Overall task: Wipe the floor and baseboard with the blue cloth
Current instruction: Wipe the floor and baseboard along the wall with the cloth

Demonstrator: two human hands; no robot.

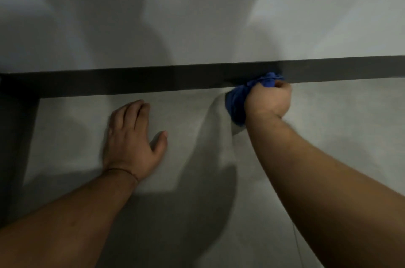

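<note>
Wiping is going on right now, and we are judging it to be somewhere in the middle. We are holding the cloth (237, 101) in our right hand (268, 99), with the fingers curled tight around it in a fist. We are pressing the top of the cloth against the baseboard (131, 81), low down where it meets the floor (197, 125). The rest of the cloth is hanging out of the fist on the side near our left hand (131, 138) and touching the floor below.

We are resting our left hand flat on the floor, fingers spread wide and holding nothing. It is sitting well apart from the cloth.

We are not seeing any clear wet marks or dirt, so we cannot tell which parts are clean. We are guessing the long stretch of baseboard past our left hand, and most of the floor, may still need wiping.
</note>
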